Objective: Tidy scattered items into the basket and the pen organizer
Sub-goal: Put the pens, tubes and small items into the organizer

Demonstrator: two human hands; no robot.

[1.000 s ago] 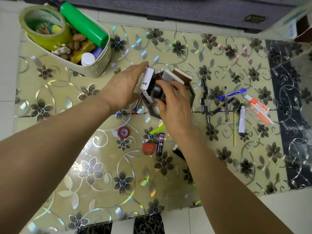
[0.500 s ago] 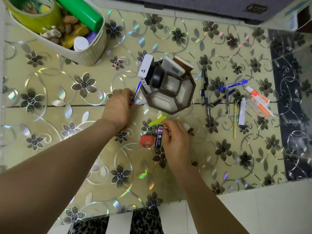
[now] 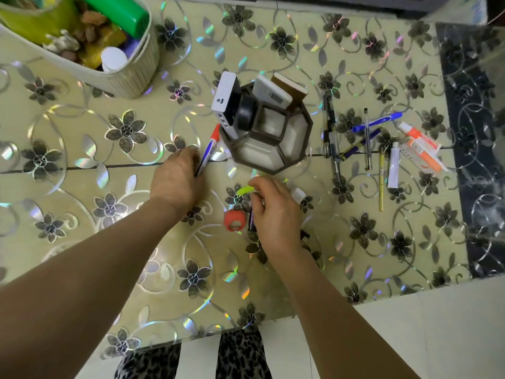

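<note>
The worktop (image 3: 82, 149), covered in a shiny flower-patterned sheet, fills most of the view. At its far left corner stands the cream ribbed basket (image 3: 131, 75), already holding a green bottle (image 3: 120, 12), a roll of yellow-green tape (image 3: 32, 20), a white cap and brownish bits. Near the middle sits the dark octagonal pen organizer (image 3: 273, 138), with a white power bank (image 3: 225, 102), a black round item, a white device and a brown-edged block standing in its far compartments; the near compartments show only their pale floors. The left hand (image 3: 177, 181) lies just left of the organizer, fingers curled round a blue pen with a red cap (image 3: 209, 149) whose tip points up toward the organizer's wall. The right hand (image 3: 273, 212) is below the organizer, fingers bent and pinching a lime-green marker (image 3: 244, 190); a dark purple stick (image 3: 251, 220) lies partly under it, and whether the fingers grip that too cannot be told. A red round item (image 3: 235, 218) rests just left of the stick. To the right of the organizer lie scattered pens (image 3: 332, 140), a blue pen (image 3: 377, 122), a yellow pencil (image 3: 381, 184), a small white tube (image 3: 394, 168) and an orange-and-white tube (image 3: 420, 146).
</note>
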